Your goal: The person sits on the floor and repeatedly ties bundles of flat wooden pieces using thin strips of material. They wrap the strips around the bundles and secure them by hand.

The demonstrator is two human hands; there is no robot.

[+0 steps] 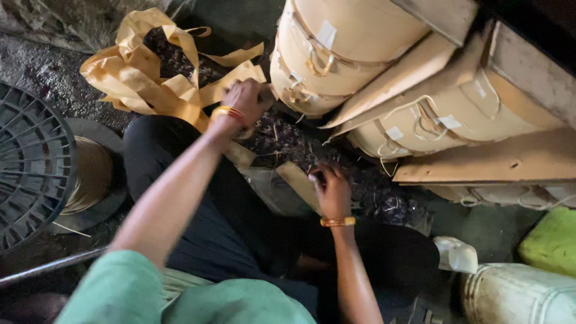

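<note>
While two big tan drums [354,48] lean overhead with a third [456,120] beside them, the person sits low on the floor, a dark heap of small scraps [300,150] spread across a yellow sack [144,72] at the lap. That heap lies directly under both hands. Left hand [249,99], gold bangle at the wrist, is closed in a fist at the heap's upper edge, touching the sack; what it grips is unclear. Right hand [330,189] curls its fingers down, pinching into the scraps.
</note>
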